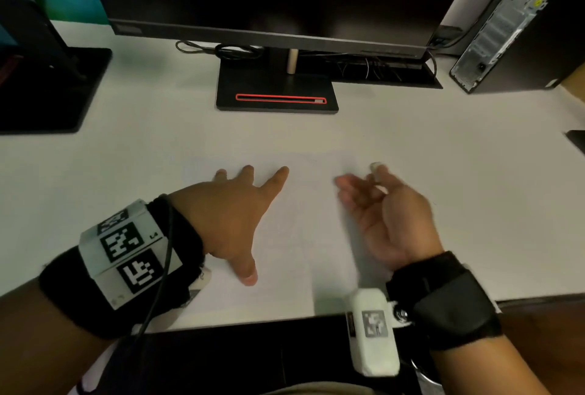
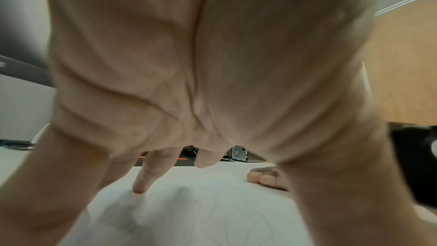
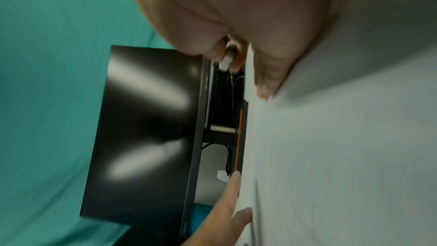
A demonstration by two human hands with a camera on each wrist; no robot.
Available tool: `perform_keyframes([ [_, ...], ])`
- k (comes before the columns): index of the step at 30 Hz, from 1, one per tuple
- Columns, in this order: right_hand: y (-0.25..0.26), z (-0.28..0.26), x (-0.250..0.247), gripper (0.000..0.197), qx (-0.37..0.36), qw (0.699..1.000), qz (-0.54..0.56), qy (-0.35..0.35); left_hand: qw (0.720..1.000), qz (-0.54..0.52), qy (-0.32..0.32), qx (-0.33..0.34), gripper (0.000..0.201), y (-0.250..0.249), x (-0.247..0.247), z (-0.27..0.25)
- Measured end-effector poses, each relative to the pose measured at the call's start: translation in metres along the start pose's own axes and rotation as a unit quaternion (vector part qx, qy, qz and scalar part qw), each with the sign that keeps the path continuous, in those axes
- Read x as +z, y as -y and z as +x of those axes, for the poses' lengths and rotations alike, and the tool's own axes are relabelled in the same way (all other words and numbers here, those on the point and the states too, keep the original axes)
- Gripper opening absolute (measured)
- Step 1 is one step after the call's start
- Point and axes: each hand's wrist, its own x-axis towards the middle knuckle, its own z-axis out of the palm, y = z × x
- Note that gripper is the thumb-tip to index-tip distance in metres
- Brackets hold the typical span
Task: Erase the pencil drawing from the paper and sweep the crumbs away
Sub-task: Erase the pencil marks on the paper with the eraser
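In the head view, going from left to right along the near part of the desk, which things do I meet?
Left hand pressed flat on the paper → bare paper → right hand pinching a small eraser → bare white desk.

The head view was dim, its corners darkened and bowed by the wide lens. Soft shadows lay on the surface (image 1: pixel 411 147) under both hands. Both wrist views were smeared with blur, and two pale glare streaks crossed the monitor (image 3: pixel 146 119).
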Motion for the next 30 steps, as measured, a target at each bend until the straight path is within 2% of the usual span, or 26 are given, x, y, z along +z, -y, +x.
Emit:
perform_keyframes([
  [1,0.006,-0.002,-0.001,0.023,-0.044,0.999,0.000,-0.015,1.000,0.001,-0.004,0.002,0.155,0.000,0.000,0.000],
  [2,0.007,-0.007,0.001,0.020,-0.059,0.998,-0.010,-0.007,1.000,-0.001,-0.008,0.002,0.156,0.000,0.000,0.000],
  [3,0.002,-0.014,0.005,0.019,-0.040,0.999,-0.025,0.023,1.000,-0.003,-0.011,0.001,0.157,0.000,0.000,0.000],
  [6,-0.029,-0.036,0.021,0.026,0.120,0.975,-0.122,0.143,1.000,-0.006,-0.015,0.000,0.161,0.002,0.002,0.001],
  [8,-0.038,-0.028,0.027,0.033,0.199,0.952,-0.158,0.169,1.000,-0.005,-0.014,-0.008,0.163,0.002,0.002,0.002],
  [9,-0.035,-0.017,0.027,0.035,0.208,0.955,-0.142,0.159,1.000,-0.005,-0.012,-0.014,0.162,0.001,0.003,0.002],
  [11,-0.016,0.013,0.023,0.035,0.161,0.979,-0.066,0.102,1.000,-0.001,-0.010,-0.022,0.161,0.000,0.002,0.001],
  [14,0.018,0.037,0.015,0.029,0.009,1.000,0.024,-0.016,1.000,0.000,-0.002,-0.028,0.160,-0.002,0.001,0.001],
  [15,0.022,0.036,0.015,0.029,-0.015,0.999,0.042,-0.023,1.000,0.000,-0.001,-0.029,0.161,-0.002,0.000,0.002],
  [16,0.020,0.031,0.017,0.030,-0.009,0.999,0.046,-0.006,1.000,0.000,0.000,-0.031,0.161,-0.003,0.000,0.002],
  [18,0.000,0.017,0.029,0.033,0.070,0.995,-0.015,0.069,0.999,-0.004,0.001,-0.036,0.160,-0.004,-0.001,0.003],
  [20,-0.027,0.007,0.041,0.039,0.166,0.969,-0.107,0.148,0.999,-0.008,-0.003,-0.037,0.161,-0.004,0.000,0.003],
  [21,-0.037,0.006,0.045,0.041,0.195,0.957,-0.129,0.171,0.999,-0.010,-0.006,-0.038,0.162,-0.004,0.001,0.004],
  [23,-0.039,0.014,0.050,0.038,0.209,0.957,-0.117,0.166,0.999,-0.006,-0.008,-0.039,0.163,-0.003,0.002,0.004],
  [26,-0.010,0.042,0.042,0.039,0.147,0.983,-0.036,0.102,0.999,0.009,-0.002,-0.040,0.162,-0.005,0.001,0.003],
  [28,0.019,0.060,0.025,0.036,0.056,0.998,0.014,0.024,0.999,0.015,-0.003,-0.039,0.161,-0.006,-0.001,0.002],
  [30,0.042,0.068,0.009,0.027,-0.022,0.997,0.050,-0.045,0.999,0.020,-0.004,-0.039,0.161,-0.007,-0.001,0.002],
])
